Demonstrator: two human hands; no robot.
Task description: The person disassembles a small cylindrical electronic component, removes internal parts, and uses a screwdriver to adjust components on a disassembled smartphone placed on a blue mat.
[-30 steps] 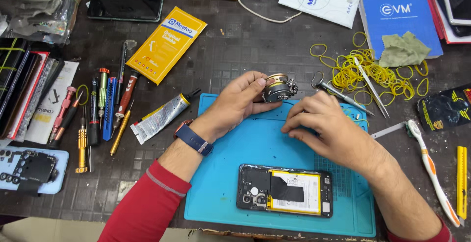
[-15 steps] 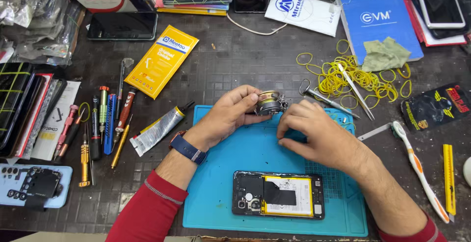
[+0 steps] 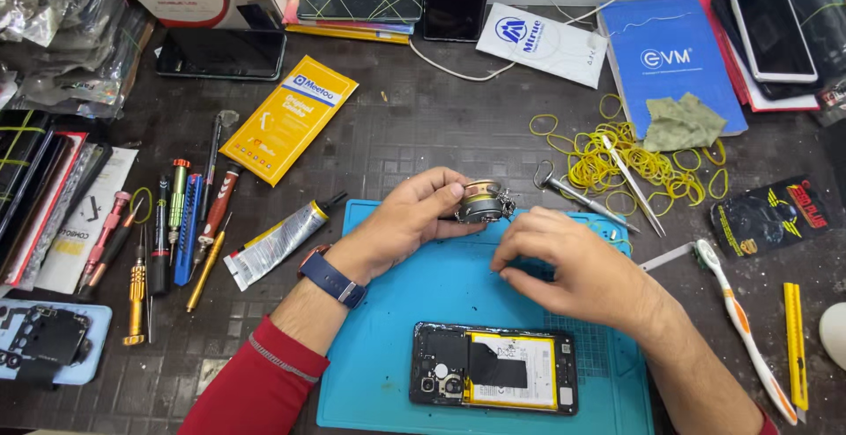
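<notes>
Both hands work at the far edge of the blue silicone work mat. The left hand is closed around a small round metal magnet puck, studded with tiny screws on its right side, holding it just above the mat. The right hand sits just right of the puck, fingertips pinched narrow over the mat; whether a screw lies between them is too small to tell.

Nearer the body than both hands lies a black smartphone with its back cover off, yellow battery and camera block exposed. Judging by that, the opening of the phone is done, and screws already cling to the puck, so removal of fasteners looks well under way; the inner shields and battery sit in place, so the deeper work seems left.

Left of the left hand lie a silver adhesive tube and a row of coloured precision screwdrivers. Beyond the right hand lie metal tweezers across a heap of yellow rubber bands. To its right rests a white and orange toothbrush. Farther off, a yellow flat packet.
</notes>
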